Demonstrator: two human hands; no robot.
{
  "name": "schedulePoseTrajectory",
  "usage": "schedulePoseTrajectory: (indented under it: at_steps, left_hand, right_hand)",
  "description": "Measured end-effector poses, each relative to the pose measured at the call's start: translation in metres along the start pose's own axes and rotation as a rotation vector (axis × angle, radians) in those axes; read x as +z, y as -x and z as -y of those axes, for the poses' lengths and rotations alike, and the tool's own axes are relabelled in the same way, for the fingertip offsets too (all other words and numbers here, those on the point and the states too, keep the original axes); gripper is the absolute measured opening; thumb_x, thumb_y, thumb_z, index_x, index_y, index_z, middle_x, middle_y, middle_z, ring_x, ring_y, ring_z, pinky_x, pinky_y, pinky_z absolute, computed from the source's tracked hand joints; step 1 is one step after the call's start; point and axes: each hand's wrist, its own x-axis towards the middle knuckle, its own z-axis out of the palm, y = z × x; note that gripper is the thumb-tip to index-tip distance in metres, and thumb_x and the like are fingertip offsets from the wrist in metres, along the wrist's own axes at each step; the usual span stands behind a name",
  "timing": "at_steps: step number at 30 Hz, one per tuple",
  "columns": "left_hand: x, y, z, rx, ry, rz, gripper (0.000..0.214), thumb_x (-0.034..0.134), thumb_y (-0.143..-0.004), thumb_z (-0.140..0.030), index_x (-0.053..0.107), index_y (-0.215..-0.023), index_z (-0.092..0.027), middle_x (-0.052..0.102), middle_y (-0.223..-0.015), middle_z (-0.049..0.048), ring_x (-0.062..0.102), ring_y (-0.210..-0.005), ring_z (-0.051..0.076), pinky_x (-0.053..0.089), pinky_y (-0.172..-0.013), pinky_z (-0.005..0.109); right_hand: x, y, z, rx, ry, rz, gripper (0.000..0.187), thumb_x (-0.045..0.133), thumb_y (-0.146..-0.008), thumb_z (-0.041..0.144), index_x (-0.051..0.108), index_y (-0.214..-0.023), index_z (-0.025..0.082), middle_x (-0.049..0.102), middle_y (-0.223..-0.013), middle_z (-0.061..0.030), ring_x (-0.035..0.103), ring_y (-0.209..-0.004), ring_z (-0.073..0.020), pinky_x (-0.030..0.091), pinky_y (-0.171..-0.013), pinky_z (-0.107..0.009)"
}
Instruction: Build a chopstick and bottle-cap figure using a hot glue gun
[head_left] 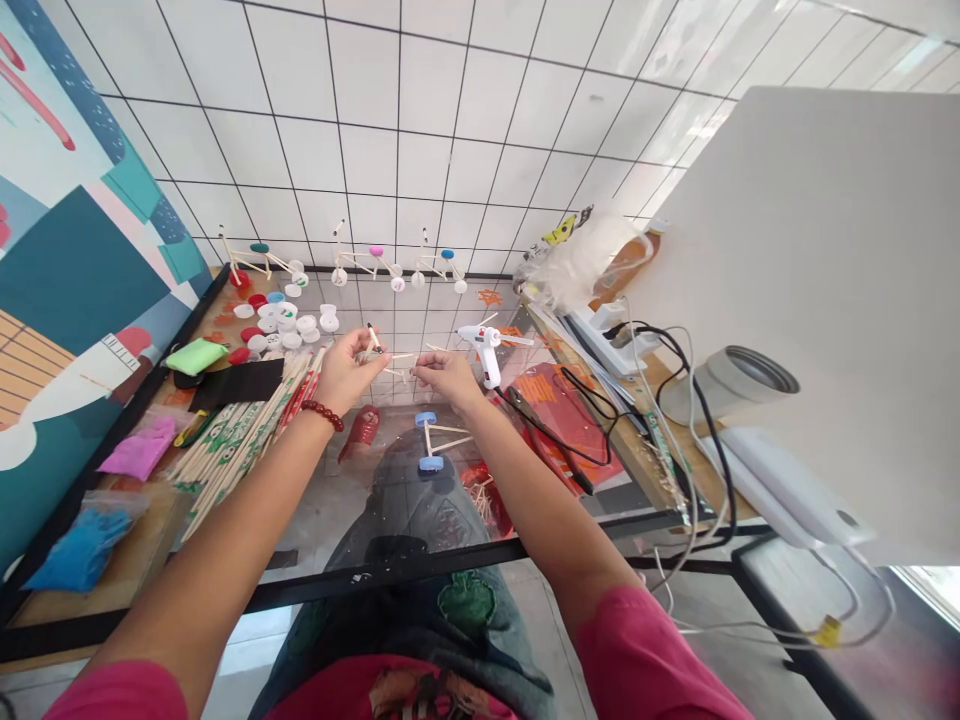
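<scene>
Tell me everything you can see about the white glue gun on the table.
The glue gun is white and looks plastic, with a blue trigger spot. It stands upright on its handle on the glass table, nozzle pointing left. It stands just beyond the right hand, which does not touch it. A black cable lies near its base.

We see bottle caps (pixel 289 322) behind the chopsticks (pixel 240 440) at left, the glue gun (pixel 484 345) right of them, and three stick models (pixel 360 262) farthest back.
</scene>
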Motion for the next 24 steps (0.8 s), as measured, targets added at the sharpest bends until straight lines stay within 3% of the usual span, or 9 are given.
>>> schedulePoseTrajectory:
  at_steps: [4, 10, 24]
  left_hand:
    - [0.002, 0.001, 0.003, -0.018, -0.007, -0.029, 0.021, 0.069, -0.069, -0.032, 0.065, -0.084, -0.017, 0.072, -0.106, 0.0087, 0.065, -0.102, 0.024, 0.048, -0.089, 0.034]
    - [-0.001, 0.007, -0.008, -0.074, -0.133, -0.013, 0.02, 0.068, -0.069, -0.031, 0.071, -0.081, -0.016, 0.072, -0.08, 0.0045, 0.064, -0.079, 0.02, 0.049, -0.073, 0.03]
    - [-0.001, 0.003, -0.002, -0.075, -0.092, 0.017, 0.018, 0.069, -0.068, -0.033, 0.07, -0.076, -0.017, 0.071, -0.076, 0.002, 0.061, -0.073, 0.018, 0.049, -0.072, 0.03]
  right_hand:
    - [0.0, 0.0, 0.0, -0.009, -0.01, 0.021, 0.01, 0.072, -0.064, 0.019, 0.064, -0.07, 0.017, 0.063, -0.061, 0.0051, 0.054, -0.048, -0.0072, 0.044, -0.054, -0.022]
    - [0.003, -0.001, -0.001, -0.051, -0.027, 0.046, 0.012, 0.074, -0.064, 0.021, 0.066, -0.072, 0.017, 0.065, -0.064, 0.0034, 0.056, -0.052, -0.0086, 0.045, -0.054, -0.022]
    - [0.001, -0.002, -0.002, -0.034, 0.029, -0.004, 0.013, 0.073, -0.063, 0.024, 0.064, -0.071, 0.017, 0.063, -0.062, 0.0039, 0.054, -0.049, -0.0078, 0.042, -0.051, -0.021]
